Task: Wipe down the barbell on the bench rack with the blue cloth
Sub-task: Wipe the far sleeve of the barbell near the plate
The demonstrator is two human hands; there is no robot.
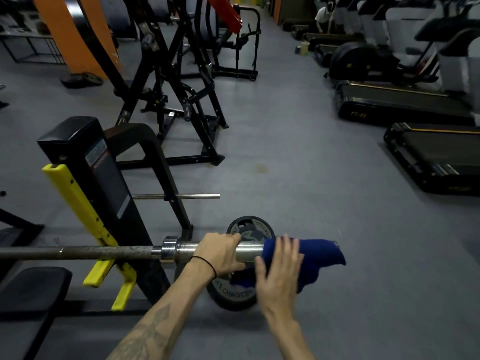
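- Two weight plates [235, 294] on the floor sit partly hidden behind the hands and blue cloth [315, 258].
- Barbell [104, 252] runs off-frame left, resting on the bench rack [85, 193].
- Left hand [222, 253] wraps the sleeve, fingers closed.
- Right hand [279, 274], blurred, fingers spread wide against the cloth draped over the bar's end.

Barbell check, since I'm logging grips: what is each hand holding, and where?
The left hand grips the barbell on its chrome sleeve, just outside the collar. The right hand lies open against the blue cloth draped over the sleeve's end, fingers spread, not clasping it.
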